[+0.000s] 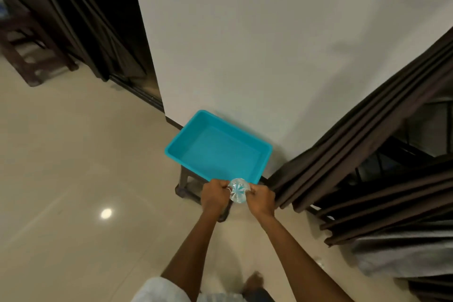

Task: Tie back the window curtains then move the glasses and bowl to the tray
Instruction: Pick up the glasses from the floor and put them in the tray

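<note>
A small clear glass with star-like lines in it is held between two hands. I cannot tell if it is a drinking glass or a little bowl. The left hand holds it on one side with its fingers curled round it. The right hand holds the other side the same way, fingers clamped on the glass. Both arms reach out from the bottom of the view.

The glass is right at the near edge of a blue tray, close to the tray's near right corner. I cannot tell if it touches the tray. The tray has nothing in it. It sits on a dark stool, and its far edge is close to a white wall.

Just to the right of the tray hangs a brown curtain, its folds pulled over to the right. Another dark curtain hangs far off on the left, past the corner of the wall. Near it stands some dark wooden furniture.

The floor is pale and shiny, with a bright spot of light on it. A bare foot shows at the bottom, blurred.
</note>
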`<state>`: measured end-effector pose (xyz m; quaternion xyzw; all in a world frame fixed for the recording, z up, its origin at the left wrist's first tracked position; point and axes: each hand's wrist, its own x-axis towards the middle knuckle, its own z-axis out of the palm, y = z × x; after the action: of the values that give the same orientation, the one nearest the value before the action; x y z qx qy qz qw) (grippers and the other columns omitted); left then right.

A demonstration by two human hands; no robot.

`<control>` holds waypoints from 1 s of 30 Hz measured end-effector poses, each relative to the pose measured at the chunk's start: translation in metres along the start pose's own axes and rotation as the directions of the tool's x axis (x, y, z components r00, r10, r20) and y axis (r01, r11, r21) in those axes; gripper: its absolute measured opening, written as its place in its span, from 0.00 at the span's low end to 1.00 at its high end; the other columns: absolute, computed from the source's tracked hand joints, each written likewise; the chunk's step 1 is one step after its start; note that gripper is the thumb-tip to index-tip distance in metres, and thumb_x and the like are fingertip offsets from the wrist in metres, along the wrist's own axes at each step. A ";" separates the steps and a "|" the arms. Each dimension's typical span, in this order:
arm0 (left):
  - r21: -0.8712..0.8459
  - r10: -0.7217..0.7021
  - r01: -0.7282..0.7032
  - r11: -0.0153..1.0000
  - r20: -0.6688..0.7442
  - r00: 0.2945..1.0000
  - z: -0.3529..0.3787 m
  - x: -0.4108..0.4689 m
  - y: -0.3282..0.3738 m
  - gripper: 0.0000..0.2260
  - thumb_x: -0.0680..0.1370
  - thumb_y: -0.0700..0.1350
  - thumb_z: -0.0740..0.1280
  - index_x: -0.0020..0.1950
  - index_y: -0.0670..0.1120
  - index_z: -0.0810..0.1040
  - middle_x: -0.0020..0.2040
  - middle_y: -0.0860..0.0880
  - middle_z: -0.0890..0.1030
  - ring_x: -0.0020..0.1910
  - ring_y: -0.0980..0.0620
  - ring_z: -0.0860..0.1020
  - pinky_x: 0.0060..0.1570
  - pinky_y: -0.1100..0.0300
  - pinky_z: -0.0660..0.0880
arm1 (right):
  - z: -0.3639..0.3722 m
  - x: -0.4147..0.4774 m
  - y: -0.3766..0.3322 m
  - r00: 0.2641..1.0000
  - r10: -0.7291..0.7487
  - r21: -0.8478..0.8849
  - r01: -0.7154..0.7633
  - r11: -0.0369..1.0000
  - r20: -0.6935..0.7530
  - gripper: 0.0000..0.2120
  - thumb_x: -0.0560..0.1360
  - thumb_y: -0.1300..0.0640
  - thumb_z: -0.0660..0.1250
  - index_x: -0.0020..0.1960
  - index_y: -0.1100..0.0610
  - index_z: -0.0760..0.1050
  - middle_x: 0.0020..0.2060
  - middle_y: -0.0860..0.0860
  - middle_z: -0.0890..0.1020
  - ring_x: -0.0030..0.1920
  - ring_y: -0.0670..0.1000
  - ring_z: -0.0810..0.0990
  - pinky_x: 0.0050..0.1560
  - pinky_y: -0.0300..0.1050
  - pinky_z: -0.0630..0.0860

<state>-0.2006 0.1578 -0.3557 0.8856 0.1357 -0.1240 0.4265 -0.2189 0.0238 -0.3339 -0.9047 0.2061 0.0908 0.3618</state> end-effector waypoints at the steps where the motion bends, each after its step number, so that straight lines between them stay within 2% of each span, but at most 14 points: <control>1: 0.001 -0.002 0.002 1.000 -0.002 1.000 -0.007 0.008 -0.002 0.07 0.76 0.45 0.69 0.44 0.44 0.86 0.42 0.45 0.86 0.44 0.45 0.83 0.42 0.55 0.77 | 0.005 0.004 -0.008 1.000 -0.003 -0.008 0.003 1.000 0.003 0.08 0.76 0.63 0.66 0.48 0.62 0.84 0.44 0.57 0.86 0.47 0.57 0.83 0.45 0.48 0.76; 4: 0.005 0.006 -0.006 1.000 0.002 1.000 -0.021 0.033 -0.005 0.07 0.76 0.44 0.70 0.44 0.43 0.85 0.42 0.45 0.86 0.45 0.45 0.83 0.43 0.55 0.77 | 0.018 0.020 -0.026 1.000 -0.010 -0.017 0.010 1.000 0.003 0.07 0.78 0.63 0.65 0.45 0.62 0.81 0.43 0.57 0.85 0.47 0.57 0.83 0.41 0.46 0.73; 7: 0.005 0.019 -0.019 1.000 0.005 1.000 -0.031 0.060 -0.006 0.07 0.76 0.43 0.70 0.45 0.41 0.85 0.43 0.42 0.86 0.46 0.42 0.83 0.42 0.56 0.76 | 0.030 0.040 -0.042 1.000 0.025 0.011 -0.025 1.000 0.013 0.08 0.79 0.60 0.65 0.50 0.62 0.82 0.47 0.56 0.85 0.49 0.56 0.83 0.48 0.48 0.77; 10: 0.049 0.022 -0.024 0.999 0.022 0.999 -0.041 0.090 -0.002 0.08 0.76 0.43 0.70 0.51 0.43 0.86 0.48 0.44 0.87 0.51 0.42 0.83 0.49 0.55 0.77 | 0.043 0.069 -0.054 0.998 0.052 0.046 -0.053 0.998 0.020 0.09 0.78 0.59 0.65 0.48 0.62 0.83 0.45 0.56 0.86 0.49 0.56 0.83 0.46 0.46 0.74; 13: 0.087 0.015 -0.017 0.996 0.024 1.000 -0.050 0.119 0.003 0.11 0.76 0.44 0.68 0.56 0.46 0.86 0.52 0.44 0.86 0.54 0.42 0.82 0.52 0.55 0.76 | 0.057 0.098 -0.069 0.996 0.082 0.105 -0.086 0.991 0.040 0.08 0.76 0.59 0.65 0.46 0.61 0.83 0.44 0.57 0.86 0.49 0.59 0.83 0.46 0.50 0.75; 18: 0.146 0.021 -0.037 0.989 0.106 0.994 -0.060 0.171 0.016 0.18 0.68 0.49 0.57 0.44 0.42 0.83 0.44 0.42 0.85 0.48 0.39 0.81 0.45 0.52 0.74 | 0.072 0.136 -0.090 0.984 0.140 0.137 -0.155 0.978 0.114 0.10 0.76 0.59 0.64 0.53 0.61 0.81 0.51 0.59 0.85 0.54 0.62 0.81 0.54 0.55 0.78; 21: 0.174 0.035 -0.069 0.982 0.194 0.980 -0.058 0.198 0.019 0.12 0.65 0.47 0.56 0.36 0.42 0.77 0.40 0.39 0.83 0.44 0.37 0.80 0.42 0.50 0.73 | 0.075 0.157 -0.096 0.966 0.222 0.212 -0.246 0.946 0.131 0.18 0.76 0.60 0.64 0.65 0.59 0.76 0.60 0.59 0.81 0.60 0.61 0.79 0.61 0.54 0.77; 23: 0.167 0.026 -0.068 0.984 0.241 0.970 -0.057 0.213 0.019 0.09 0.64 0.45 0.56 0.32 0.44 0.74 0.37 0.39 0.82 0.43 0.36 0.80 0.40 0.49 0.73 | 0.078 0.167 -0.101 0.951 0.265 0.246 -0.299 0.922 0.162 0.20 0.76 0.61 0.63 0.68 0.57 0.72 0.62 0.58 0.79 0.59 0.60 0.80 0.59 0.55 0.78; 26: 0.141 0.003 -0.047 0.989 0.297 0.955 -0.058 0.240 0.018 0.11 0.63 0.45 0.57 0.35 0.41 0.77 0.34 0.41 0.80 0.41 0.41 0.81 0.38 0.51 0.72 | 0.086 0.189 -0.108 0.933 0.301 0.270 -0.346 0.898 0.195 0.19 0.76 0.61 0.63 0.67 0.56 0.72 0.61 0.58 0.80 0.56 0.60 0.81 0.56 0.56 0.80; 28: 0.143 -0.020 -0.029 0.989 0.327 0.945 -0.058 0.263 0.016 0.13 0.64 0.44 0.59 0.38 0.38 0.79 0.36 0.39 0.82 0.39 0.44 0.80 0.39 0.50 0.73 | 0.095 0.205 -0.116 0.918 0.326 0.262 -0.380 0.887 0.226 0.20 0.76 0.61 0.64 0.67 0.56 0.71 0.61 0.59 0.80 0.57 0.61 0.80 0.57 0.56 0.79; 30: 0.145 -0.048 -0.005 0.989 0.364 0.930 -0.059 0.286 0.010 0.09 0.69 0.41 0.62 0.39 0.40 0.81 0.40 0.38 0.84 0.42 0.41 0.82 0.42 0.48 0.76 | 0.104 0.223 -0.125 0.900 0.342 0.245 -0.408 0.879 0.272 0.22 0.76 0.60 0.65 0.69 0.56 0.69 0.62 0.59 0.79 0.58 0.61 0.80 0.56 0.54 0.80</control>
<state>0.0761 0.2363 -0.4088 0.8736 0.0542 -0.3011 0.3784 0.0350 0.1087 -0.4020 -0.7668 0.3482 0.2272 0.4890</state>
